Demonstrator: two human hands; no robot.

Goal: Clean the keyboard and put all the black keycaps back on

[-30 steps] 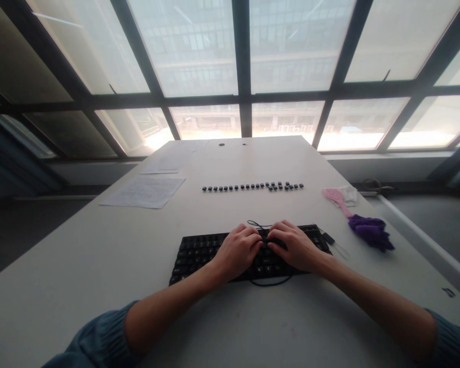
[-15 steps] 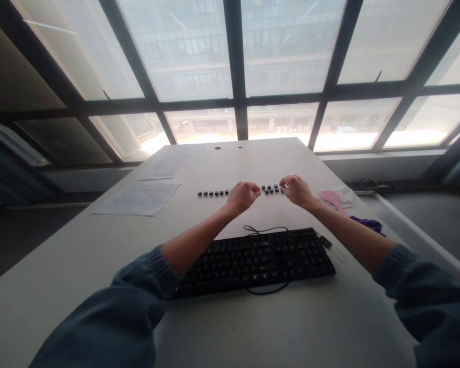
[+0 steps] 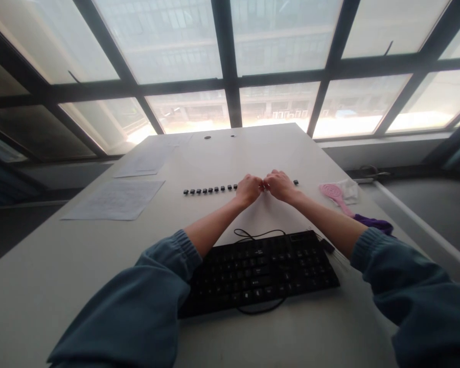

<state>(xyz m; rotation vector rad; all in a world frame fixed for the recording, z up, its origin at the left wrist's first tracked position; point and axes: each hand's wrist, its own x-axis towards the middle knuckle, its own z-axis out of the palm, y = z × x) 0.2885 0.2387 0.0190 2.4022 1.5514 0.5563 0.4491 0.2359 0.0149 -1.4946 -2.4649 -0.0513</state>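
A line of several small black keycaps [image 3: 210,190] runs across the white table in the head view, beyond the keyboard. At its right end my left hand [image 3: 249,189] rests low over the table with curled fingers. My right hand [image 3: 279,185] is closed too, its fingertips meeting those of the left. Whatever lies between the fingers is hidden by the hands. One lone black keycap [image 3: 296,182] sits just right of my right hand. Nearer to me, below both forearms, lies a black keyboard [image 3: 258,271], partly covered by my left sleeve.
Printed sheets [image 3: 113,200] lie on the left of the white table [image 3: 115,266]. To the right are a pink hairbrush [image 3: 332,192], a purple cloth [image 3: 373,224] and a small black plug-like piece [image 3: 327,246]. Windows [image 3: 276,36] rise behind the table.
My hands have come together from apart, the right one moving left. More of the left keycap row shows, and the keycaps formerly seen between the hands are now covered. The view has shifted slightly.
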